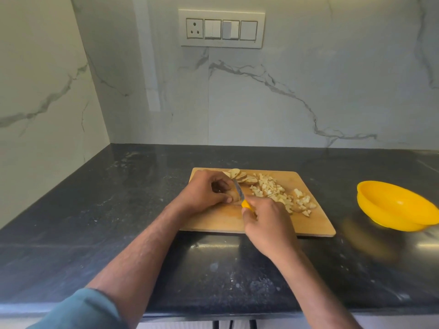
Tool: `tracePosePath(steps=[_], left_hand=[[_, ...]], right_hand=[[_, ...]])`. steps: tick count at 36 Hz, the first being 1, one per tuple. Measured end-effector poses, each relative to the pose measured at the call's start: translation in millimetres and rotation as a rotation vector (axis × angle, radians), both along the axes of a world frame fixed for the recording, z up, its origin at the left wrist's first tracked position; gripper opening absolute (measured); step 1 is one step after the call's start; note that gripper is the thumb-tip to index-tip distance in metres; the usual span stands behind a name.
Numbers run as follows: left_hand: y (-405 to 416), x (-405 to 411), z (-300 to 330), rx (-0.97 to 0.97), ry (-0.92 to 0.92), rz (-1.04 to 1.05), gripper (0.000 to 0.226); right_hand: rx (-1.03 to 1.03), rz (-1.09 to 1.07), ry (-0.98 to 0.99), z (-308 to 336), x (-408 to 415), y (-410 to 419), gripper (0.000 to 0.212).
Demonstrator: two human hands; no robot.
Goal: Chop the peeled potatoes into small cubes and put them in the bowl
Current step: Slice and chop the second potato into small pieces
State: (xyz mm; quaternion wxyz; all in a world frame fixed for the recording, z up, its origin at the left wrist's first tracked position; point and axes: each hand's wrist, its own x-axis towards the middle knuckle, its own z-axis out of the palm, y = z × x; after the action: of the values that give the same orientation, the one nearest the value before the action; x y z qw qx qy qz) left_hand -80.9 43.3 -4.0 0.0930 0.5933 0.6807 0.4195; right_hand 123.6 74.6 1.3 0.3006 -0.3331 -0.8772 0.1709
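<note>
A wooden cutting board (308,224) lies on the black counter. My left hand (204,192) curls over a piece of peeled potato (235,197) at the board's left part and holds it down. My right hand (266,220) grips the yellow handle of a small knife (240,192), whose blade stands against the potato's right side. Several potato slices (242,178) lie fanned at the board's far edge. A heap of small potato cubes (282,194) spreads over the right half of the board. A yellow bowl (389,205) stands to the right of the board; nothing shows inside it.
The black stone counter (118,210) runs into a corner of marble walls at the left and back. A switch panel (222,28) sits on the back wall above the board. The counter's front edge runs close to my body.
</note>
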Motion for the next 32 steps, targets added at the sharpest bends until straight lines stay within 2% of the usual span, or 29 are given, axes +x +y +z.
tracePosePath(steps=[6, 14, 21, 27, 32], left_hand=[[1.4, -2.3, -1.8, 0.014, -0.011, -0.011, 0.032], [2.4, -1.2, -2.0, 0.011, -0.017, -0.009, 0.03], [5.1, -2.5, -3.3, 0.004, -0.023, 0.018, 0.036], [6.6, -2.2, -1.3, -0.009, -0.019, 0.015, 0.04], [5.5, -2.3, -1.6, -0.002, 0.016, -0.02, 0.034]], right_hand=[[0.061, -0.002, -0.015, -6.9, -5.4, -1.0, 0.028], [0.085, 0.01, -0.047, -9.5, -6.6, -1.1, 0.025], [0.042, 0.07, -0.059, -2.0, -4.8, -3.1, 0.039], [0.049, 0.062, -0.122, 1.0, -10.8, 1.6, 0.036], [0.062, 0.034, -0.147, 3.2, -13.0, -1.4, 0.035]])
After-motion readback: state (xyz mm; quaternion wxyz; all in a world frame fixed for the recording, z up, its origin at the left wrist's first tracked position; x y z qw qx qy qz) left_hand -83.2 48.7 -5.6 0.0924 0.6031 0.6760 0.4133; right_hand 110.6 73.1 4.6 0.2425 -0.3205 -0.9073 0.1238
